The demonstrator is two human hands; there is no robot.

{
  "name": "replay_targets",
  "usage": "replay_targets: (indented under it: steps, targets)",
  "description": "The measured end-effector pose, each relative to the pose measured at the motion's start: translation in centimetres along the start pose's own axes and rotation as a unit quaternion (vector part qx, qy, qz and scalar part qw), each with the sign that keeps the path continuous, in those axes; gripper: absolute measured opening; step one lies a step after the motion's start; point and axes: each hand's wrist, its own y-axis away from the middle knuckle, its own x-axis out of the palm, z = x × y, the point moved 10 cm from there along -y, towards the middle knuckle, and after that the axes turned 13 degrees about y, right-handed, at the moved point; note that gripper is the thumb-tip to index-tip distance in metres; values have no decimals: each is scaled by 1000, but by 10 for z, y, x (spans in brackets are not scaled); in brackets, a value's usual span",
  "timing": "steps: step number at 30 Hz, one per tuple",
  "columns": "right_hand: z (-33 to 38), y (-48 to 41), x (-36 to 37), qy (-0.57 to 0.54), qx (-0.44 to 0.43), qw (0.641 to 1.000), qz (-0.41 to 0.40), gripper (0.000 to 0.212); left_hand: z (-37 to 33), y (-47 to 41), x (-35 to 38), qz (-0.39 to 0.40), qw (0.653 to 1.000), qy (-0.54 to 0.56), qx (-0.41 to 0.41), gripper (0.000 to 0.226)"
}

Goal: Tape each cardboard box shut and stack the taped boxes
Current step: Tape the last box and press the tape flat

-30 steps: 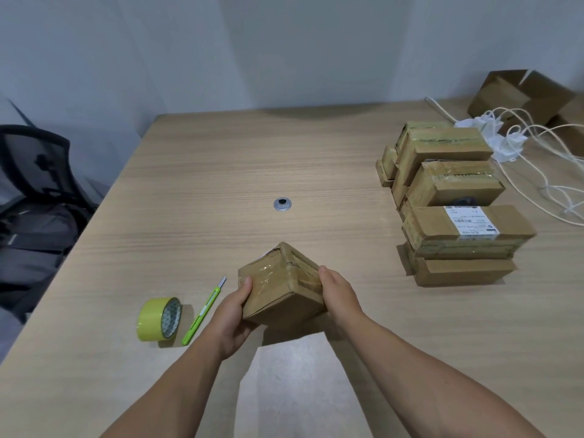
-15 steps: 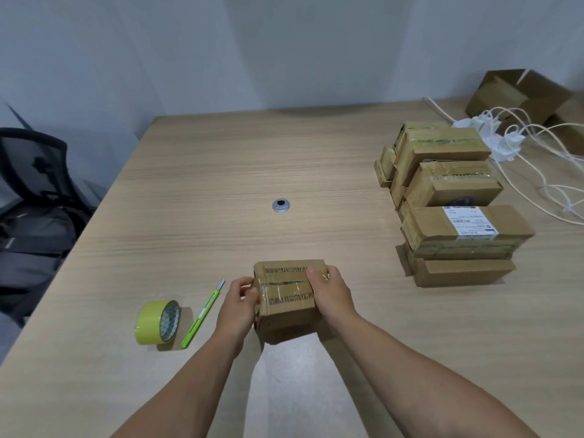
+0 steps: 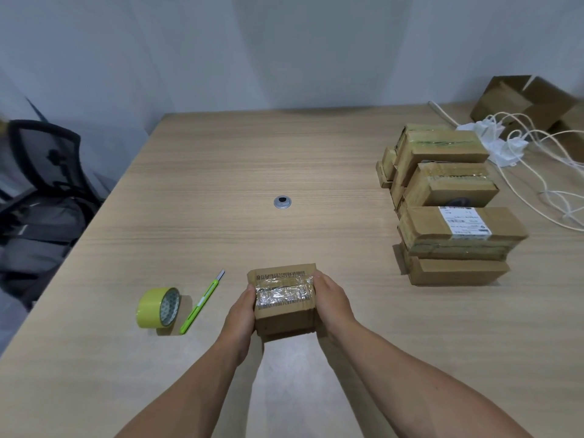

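Small taped box (image 3: 284, 298) gripped at its 2 ends by left hand (image 3: 240, 314) and right hand (image 3: 331, 300). Stacked boxes (image 3: 455, 216) lie well to its right, nearer the right hand.

No wording was legible: black print (image 3: 279, 275) on the small box (image 3: 284, 320) near the front edge of the desk (image 3: 221, 172) and a white label (image 3: 464, 221) on a stacked box (image 3: 423, 223) near its right edge were too blurred.
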Motion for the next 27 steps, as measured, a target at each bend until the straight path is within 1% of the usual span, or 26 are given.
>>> replay_targets:
  steps: [2, 11, 13, 17, 24, 27]
  targets:
    - [-4, 2, -5, 2, -5, 1000, -2, 45, 4, 4, 4, 2, 1000, 1, 5, 44]
    - [-31, 12, -15, -6, 7, 1000, -3, 42, 24, 24, 10, 17, 1000, -1, 22, 38]
    - [-37, 17, -15, -23, 18, 1000, -4, 44, 26, 26, 8, 20, 999, -6, 26, 38]
    - [-45, 30, -10, -23, 21, 999, -6, 49, 32, 36, 3, 25, 999, -12, 32, 38]
    - [-67, 70, -2, -29, 24, 999, -13, 51, 57, 67, -21, 22, 999, -9, 39, 35]
    - [-82, 95, 3, -26, 23, 999, -17, 48, 78, 82, -31, 31, 999, -8, 32, 36]
